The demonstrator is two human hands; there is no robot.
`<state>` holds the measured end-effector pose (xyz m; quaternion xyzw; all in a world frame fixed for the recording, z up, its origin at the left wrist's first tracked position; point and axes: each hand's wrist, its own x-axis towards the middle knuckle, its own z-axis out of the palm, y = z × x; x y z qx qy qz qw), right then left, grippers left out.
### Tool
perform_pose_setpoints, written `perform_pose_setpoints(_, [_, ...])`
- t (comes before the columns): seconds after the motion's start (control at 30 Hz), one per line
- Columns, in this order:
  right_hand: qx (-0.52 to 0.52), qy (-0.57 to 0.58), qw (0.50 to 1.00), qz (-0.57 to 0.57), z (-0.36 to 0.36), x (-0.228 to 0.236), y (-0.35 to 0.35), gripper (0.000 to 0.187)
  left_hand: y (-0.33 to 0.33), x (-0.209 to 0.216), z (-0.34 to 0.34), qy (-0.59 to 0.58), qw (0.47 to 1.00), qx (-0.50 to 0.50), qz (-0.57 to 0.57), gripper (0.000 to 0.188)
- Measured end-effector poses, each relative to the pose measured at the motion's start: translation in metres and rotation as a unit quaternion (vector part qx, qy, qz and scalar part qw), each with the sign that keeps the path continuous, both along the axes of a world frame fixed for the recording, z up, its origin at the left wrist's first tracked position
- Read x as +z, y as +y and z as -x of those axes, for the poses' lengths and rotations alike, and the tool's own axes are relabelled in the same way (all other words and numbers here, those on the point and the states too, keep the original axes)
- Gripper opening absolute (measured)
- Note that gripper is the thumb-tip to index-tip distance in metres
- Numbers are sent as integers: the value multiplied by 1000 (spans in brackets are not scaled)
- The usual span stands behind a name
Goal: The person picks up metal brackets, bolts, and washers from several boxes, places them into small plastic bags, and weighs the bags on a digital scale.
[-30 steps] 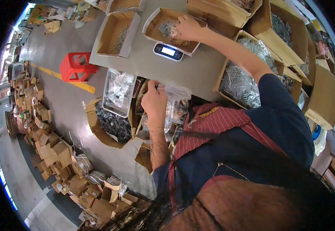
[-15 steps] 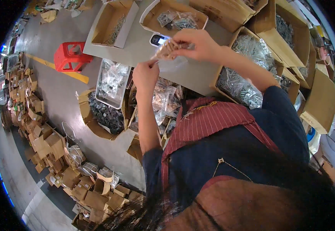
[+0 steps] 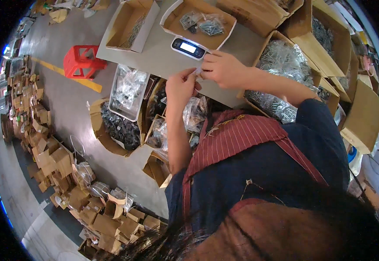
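My left hand (image 3: pixel 181 87) and my right hand (image 3: pixel 223 68) are close together over the near edge of the grey table (image 3: pixel 159 56). Both are closed, with fingertips pinching a clear plastic bag (image 3: pixel 197 72). Only a small pale bit of it shows between them; my hands hide the rest, and its brown contents cannot be seen. Just beyond my fingers lies a small device with a lit screen (image 3: pixel 188 48). Behind that, an open carton (image 3: pixel 167 21) holds clear bags of screws.
Left of it stands a white carton (image 3: pixel 150 30) with loose screws. A metal tray (image 3: pixel 130 116) of clear bags rests by a carton (image 3: pixel 97 126) of black parts. At right, a large carton (image 3: pixel 265 45) holds bagged screws. A red stool (image 3: pixel 78 65) stands on the floor.
My hands have come down and closer together, my left hand moving right. The bag's brown pieces have dropped out of sight, and the device's whole screen now shows.
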<state>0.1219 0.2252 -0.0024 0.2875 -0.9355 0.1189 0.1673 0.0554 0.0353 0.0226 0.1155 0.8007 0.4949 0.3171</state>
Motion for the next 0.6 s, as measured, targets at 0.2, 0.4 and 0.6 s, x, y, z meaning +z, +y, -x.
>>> perform_pose_setpoints(0.2, [8,-162,986,44,30,11,12,10,0,4,-4,-90,990,28,-109,30])
perform_pose_setpoints(0.4, [-281,-65,956,-56,114,-64,75,27,1,-5,-3,-64,987,50,-137,33])
perform_pose_setpoints(0.6, [-239,-105,960,-100,113,-63,80,37,-6,-1,-5,198,971,22,134,28])
